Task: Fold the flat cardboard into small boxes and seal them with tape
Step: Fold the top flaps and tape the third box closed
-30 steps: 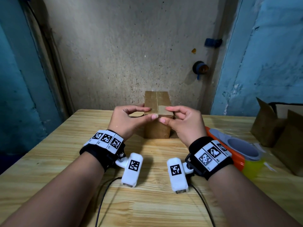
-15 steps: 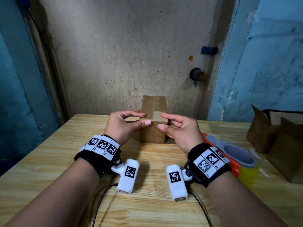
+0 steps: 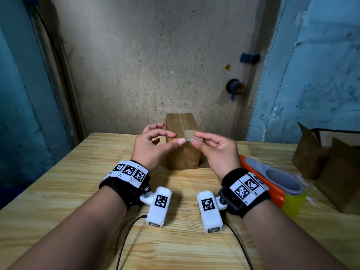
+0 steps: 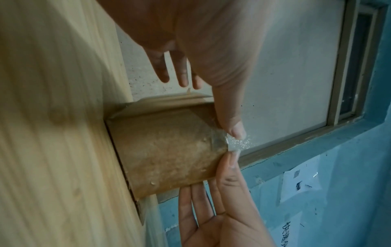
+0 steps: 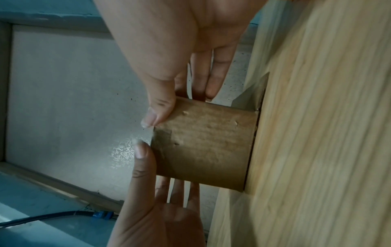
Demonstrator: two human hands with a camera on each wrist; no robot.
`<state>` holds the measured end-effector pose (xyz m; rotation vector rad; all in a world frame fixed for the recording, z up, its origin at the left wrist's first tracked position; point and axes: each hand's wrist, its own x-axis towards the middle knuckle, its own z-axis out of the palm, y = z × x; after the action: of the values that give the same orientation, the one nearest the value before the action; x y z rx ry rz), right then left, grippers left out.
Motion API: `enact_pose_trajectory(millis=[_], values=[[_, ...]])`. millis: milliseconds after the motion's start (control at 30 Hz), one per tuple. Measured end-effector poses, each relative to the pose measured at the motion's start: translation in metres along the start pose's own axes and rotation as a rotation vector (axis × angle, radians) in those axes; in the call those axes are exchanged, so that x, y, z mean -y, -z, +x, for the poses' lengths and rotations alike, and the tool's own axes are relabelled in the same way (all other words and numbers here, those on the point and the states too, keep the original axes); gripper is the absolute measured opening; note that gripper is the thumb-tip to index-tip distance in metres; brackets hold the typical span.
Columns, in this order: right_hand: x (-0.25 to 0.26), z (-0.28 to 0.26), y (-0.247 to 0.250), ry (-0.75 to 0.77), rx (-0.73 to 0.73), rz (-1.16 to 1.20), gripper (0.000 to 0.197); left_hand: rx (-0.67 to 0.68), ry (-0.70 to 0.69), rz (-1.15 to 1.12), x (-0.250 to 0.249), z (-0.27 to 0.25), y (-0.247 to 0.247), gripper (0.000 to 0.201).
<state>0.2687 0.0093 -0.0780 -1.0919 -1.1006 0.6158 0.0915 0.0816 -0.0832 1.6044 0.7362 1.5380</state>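
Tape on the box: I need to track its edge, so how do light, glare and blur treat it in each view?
Head view: tape sharp and dull, no glare, box evenly lit. Left wrist view: its end glints with speckled glare; box soft. Right wrist view: dim, soft, tape barely shows.

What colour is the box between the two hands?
Brown; the box shows best in the head view.
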Motion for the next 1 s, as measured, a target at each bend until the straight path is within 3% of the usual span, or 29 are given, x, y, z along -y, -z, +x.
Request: enact_pose_trajectory(millis=[167,233,367,500,700,867,1000], values=[[-0.002,-0.001,-0.002,0.103,-0.004,-0.048,0.020,0.075,-0.026,-0.006,0.000,0.002,0.001,0.032],[-0.004,-0.001,-0.004,0.152,-0.040,-0.102,0.030,0.131,0.001,-0.099,-0.001,0.000,-0.001,0.034],[-0.007,0.002,-0.005,0.105,-0.019,-0.003,0.030,0.145,0.101,-0.219,0.003,-0.001,-0.005,0.032],[-0.010,0.002,-0.002,0.093,0.014,0.034,0.045,0.127,0.103,-0.243,0.005,0.000,-0.006,0.028],[-0.019,0.007,0.000,0.054,-0.012,0.053,0.032,0.243,0.130,-0.215,0.004,0.000,-0.002,0.041],[-0.014,0.004,0.001,0.057,-0.012,-0.015,0.039,0.199,0.219,-0.205,-0.005,-0.006,-0.006,0.041],[-0.011,0.002,-0.001,0.076,-0.056,-0.059,0.030,0.157,0.211,-0.154,-0.011,-0.005,-0.009,0.037]])
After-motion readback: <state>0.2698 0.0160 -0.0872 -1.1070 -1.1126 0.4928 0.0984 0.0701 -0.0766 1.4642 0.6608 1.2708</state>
